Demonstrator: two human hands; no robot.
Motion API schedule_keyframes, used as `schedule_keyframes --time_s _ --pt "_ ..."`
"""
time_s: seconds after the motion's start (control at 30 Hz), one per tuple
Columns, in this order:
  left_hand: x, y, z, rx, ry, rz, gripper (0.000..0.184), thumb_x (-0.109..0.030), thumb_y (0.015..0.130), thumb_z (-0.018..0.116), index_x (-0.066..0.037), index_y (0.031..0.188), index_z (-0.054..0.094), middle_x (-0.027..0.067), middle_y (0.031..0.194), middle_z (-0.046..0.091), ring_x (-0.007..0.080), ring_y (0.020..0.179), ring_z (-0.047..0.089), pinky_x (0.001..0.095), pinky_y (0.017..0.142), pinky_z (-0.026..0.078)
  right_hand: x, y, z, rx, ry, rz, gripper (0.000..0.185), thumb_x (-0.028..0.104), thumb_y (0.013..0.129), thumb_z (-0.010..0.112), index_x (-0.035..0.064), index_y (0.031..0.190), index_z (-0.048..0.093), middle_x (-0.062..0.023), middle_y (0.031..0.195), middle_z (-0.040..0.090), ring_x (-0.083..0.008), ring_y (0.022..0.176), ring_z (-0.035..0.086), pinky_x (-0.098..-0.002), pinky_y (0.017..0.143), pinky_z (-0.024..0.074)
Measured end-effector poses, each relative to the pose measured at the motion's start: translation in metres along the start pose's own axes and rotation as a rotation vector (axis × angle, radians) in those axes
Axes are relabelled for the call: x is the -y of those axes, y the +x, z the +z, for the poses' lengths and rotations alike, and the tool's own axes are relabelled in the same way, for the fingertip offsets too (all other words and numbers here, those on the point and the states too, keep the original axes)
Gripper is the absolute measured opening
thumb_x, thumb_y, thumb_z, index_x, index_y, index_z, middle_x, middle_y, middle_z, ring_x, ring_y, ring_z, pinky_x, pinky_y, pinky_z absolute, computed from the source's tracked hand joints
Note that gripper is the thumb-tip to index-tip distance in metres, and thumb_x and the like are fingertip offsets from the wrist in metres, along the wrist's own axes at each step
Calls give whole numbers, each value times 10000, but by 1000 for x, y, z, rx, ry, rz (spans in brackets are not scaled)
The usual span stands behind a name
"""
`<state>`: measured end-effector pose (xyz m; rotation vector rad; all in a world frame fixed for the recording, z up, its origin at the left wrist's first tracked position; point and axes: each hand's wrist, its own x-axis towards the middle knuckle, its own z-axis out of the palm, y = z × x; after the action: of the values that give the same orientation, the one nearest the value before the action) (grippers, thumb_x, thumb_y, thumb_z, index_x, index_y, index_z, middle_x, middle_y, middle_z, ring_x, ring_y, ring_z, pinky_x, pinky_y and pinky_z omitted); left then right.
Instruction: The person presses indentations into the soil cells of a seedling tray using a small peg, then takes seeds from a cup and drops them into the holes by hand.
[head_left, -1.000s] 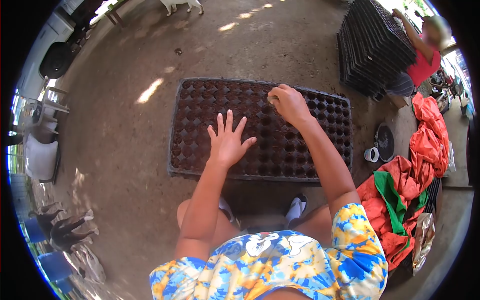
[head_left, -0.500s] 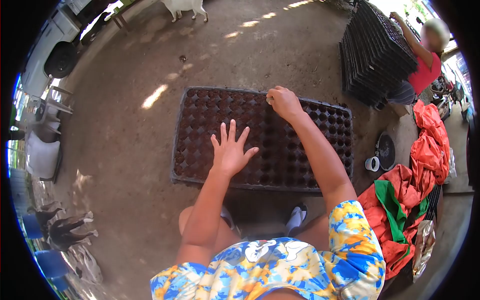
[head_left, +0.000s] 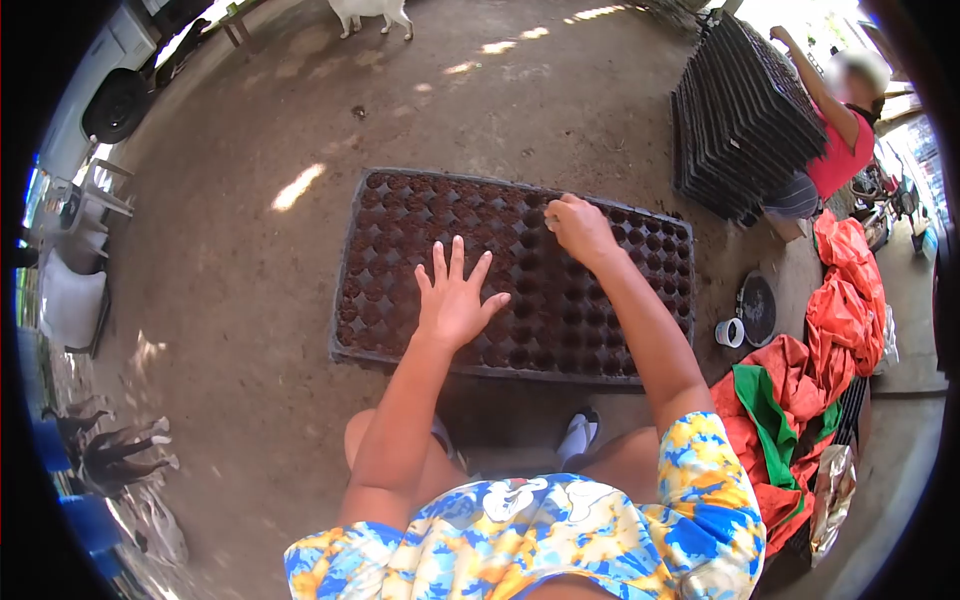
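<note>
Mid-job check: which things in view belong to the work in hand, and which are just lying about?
In the work:
black tray with dark soil
left hand, spread over the tray
right hand, pinched over the tray's far side
stacked trays, probably

Apparently just lying about:
red sheet
green cloth
white chair

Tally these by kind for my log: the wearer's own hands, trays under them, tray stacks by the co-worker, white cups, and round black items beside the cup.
Own hands: 2 (left hand, right hand)
Tray: 1
Tray stack: 1
White cup: 1
Round black item: 1
Total: 6
</note>
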<state>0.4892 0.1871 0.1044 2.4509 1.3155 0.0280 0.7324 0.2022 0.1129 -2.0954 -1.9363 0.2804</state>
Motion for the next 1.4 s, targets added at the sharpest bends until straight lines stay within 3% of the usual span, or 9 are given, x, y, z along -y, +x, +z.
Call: schedule_keyframes --time_s 0.13,0.27,0.77,0.87,1.03,1.17,1.4 --pt "1 1 0 3 0 6 682 -590 871 497 -227 1437 382 174 1546 164 397 1418 135 628 1072 168 1 -6 -17 -81 -9 -82 165 71 770 668 55 935 664 -119 954 630 -335 915 624 -416 793 503" --pt "1 -1 0 -7 3 8 679 -589 873 495 -225 1436 385 172 1546 169 395 1418 137 626 1070 172 8 -23 -13 47 34 -91 118 80 784 628 59 893 668 -132 973 636 -334 893 631 -426 773 512" --pt "3 0 1 -7 4 8 680 -588 872 499 -223 1435 385 164 1546 169 388 1419 140 626 1074 168 33 -78 -24 -60 112 -78 138 68 774 672 59 911 665 -113 889 609 -330 829 624 -408 720 508" --pt "2 0 0 -10 14 4 681 -588 872 499 -225 1437 383 162 1546 170 385 1420 140 626 1075 168 32 -92 -10 15 90 -142 72 62 787 631 60 858 647 -111 871 606 -323 808 630 -419 709 516" --pt "2 0 1 -3 15 4 678 -593 875 492 -231 1437 381 164 1545 177 387 1418 145 629 1069 174 41 -101 -18 -61 135 -164 79 58 770 636 64 849 639 -106 858 599 -312 807 629 -418 687 516" --pt "1 0 1 -4 32 3 678 -596 876 486 -232 1438 378 159 1547 175 382 1420 146 625 1071 174 46 -117 -4 89 99 -127 99 42 757 642 54 855 645 -100 846 598 -299 815 629 -411 685 517" --pt "3 0 2 8 26 -6 683 -604 879 473 -234 1444 369 154 1548 171 376 1421 144 625 1074 170 58 -134 -22 7 156 -156 96 63 774 654 51 869 643 -98 833 584 -306 780 626 -405 689 518"
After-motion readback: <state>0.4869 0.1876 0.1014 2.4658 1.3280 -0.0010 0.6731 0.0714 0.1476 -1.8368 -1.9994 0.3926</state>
